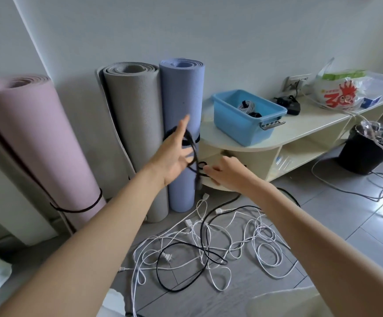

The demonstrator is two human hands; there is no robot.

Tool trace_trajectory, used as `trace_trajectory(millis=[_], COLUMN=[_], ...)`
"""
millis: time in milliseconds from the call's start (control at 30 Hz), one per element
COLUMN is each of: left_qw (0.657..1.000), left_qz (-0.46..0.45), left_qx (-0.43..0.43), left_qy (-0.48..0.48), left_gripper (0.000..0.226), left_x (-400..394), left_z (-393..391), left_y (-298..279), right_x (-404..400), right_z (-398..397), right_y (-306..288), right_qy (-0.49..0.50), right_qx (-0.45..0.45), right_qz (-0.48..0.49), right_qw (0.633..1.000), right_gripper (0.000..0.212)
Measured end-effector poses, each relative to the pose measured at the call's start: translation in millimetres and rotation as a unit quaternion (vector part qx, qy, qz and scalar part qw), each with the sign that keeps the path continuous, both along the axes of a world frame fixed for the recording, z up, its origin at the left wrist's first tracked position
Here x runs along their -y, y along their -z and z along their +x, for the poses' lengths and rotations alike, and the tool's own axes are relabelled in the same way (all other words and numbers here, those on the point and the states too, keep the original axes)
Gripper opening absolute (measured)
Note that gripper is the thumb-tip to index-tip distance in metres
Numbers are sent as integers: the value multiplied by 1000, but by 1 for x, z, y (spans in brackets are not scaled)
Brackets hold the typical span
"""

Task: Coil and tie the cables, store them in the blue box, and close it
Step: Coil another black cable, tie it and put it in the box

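Pink mat (32,138): I see it rolled, leaning against the wall at far left, a dark strap around its lower end.
Grey mat (135,124): rolled and upright, just beside the pink one.
Blue mat (183,99): rolled and upright, touching the grey mat, directly behind my raised hands.
Left hand (174,154): raised palm-up with fingers straight and spread; a coil of black cable (191,147) is looped over the fingers and hangs down in front of the blue mat.
Right hand (226,173): just right of the coil and lower, fingers extended toward the hanging end; I cannot tell whether they pinch it.
Loose cables (208,243): a tangle of white and black leads on the tiled floor below my arms.
Blue box (247,120): open on the cream shelf unit (311,124), right of the mats, with a coiled pale cable and something dark inside.
Plastic bag (339,92): on the shelf top, further right.
Black bin (366,152): on the floor at far right.
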State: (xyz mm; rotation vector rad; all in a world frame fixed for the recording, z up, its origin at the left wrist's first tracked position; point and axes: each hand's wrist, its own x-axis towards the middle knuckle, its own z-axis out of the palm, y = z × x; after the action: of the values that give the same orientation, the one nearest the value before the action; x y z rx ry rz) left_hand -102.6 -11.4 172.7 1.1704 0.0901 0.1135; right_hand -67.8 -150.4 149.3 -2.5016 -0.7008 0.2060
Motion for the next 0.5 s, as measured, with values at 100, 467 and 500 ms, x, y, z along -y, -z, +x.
trace_trajectory(millis=[100,467,500], left_qw=[982,913,919], left_qz=[165,233,184], left_qx=[-60,-179,-165], left_qy=[-66,283,306], left_gripper=[55,54,52], left_x=[-32,-6,-3], left_z=[4,-24,-25], left_y=[26,17,13], right_x=[5,32,33], right_z=[5,26,27], right_y=[-4,-33,-33], right_qy=[-8,145,157], right_qx=[71,119,118], right_qz=[17,283,300], right_qw=[997,940,934], right_gripper=[48,47,48])
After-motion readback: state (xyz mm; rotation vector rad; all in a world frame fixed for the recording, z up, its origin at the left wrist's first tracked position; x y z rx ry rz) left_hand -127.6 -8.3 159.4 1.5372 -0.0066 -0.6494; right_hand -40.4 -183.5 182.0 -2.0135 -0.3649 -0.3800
